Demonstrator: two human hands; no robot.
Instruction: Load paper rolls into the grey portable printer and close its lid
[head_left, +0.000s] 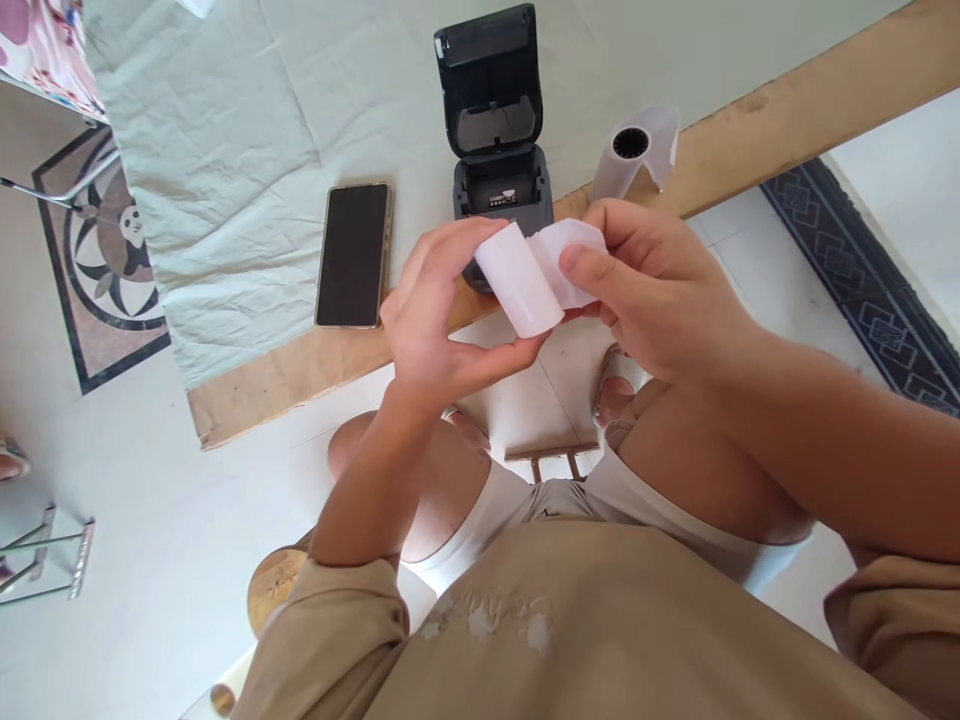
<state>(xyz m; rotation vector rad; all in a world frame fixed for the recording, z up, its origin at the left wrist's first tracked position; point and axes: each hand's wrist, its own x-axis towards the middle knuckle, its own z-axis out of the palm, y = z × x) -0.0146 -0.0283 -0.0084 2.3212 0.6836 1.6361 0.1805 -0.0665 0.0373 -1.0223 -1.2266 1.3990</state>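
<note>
- The left hand [435, 320] grasps a paper roll [517, 282] between thumb and fingers, above the lap and just in front of the table [247, 385] edge.
- The right hand [652, 290] pinches the roll's loose end [571, 258] between thumb and forefinger; the strip curls away from the roll.
- Step in hand, as I judge it: freeing the leading end of the roll. A next move would call for a steady grip on the roll and a straight pull on the strip, so it neither tears nor creases.
- The roll is plain white, smooth and tightly wound, with 1 end tilted toward the camera.
- Just behind the hands stands a dark printer [499, 150] with its lid up and bay open.
- A phone [354, 255] lies screen-up to its left on a pale cloth [247, 150].
- A wrapper [636, 150] lies right of the printer.
</note>
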